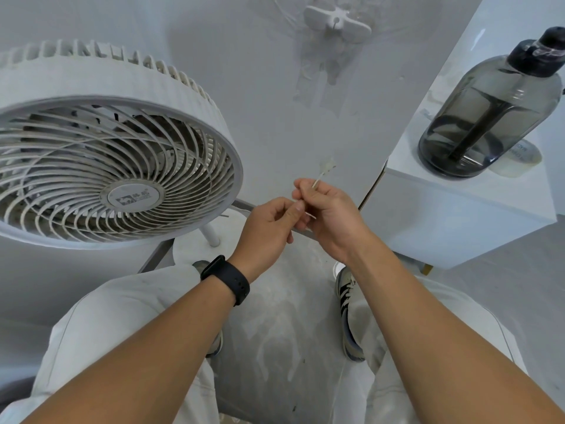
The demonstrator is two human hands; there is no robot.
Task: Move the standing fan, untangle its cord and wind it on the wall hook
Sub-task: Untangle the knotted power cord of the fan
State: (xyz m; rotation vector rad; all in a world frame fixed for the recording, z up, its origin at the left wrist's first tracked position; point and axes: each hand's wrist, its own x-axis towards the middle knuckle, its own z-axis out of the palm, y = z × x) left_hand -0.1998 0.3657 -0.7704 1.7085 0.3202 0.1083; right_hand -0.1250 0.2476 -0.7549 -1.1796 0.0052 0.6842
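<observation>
Pinching thin cord (317,181), both hands (301,214).

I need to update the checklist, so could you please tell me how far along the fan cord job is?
The white standing fan stands by the wall, so moving it looks done. In hand: the left hand and right hand pinch a thin white cord between them, apparently working on it. Left: the white wall hook above carries no windings yet, so winding remains.
</observation>
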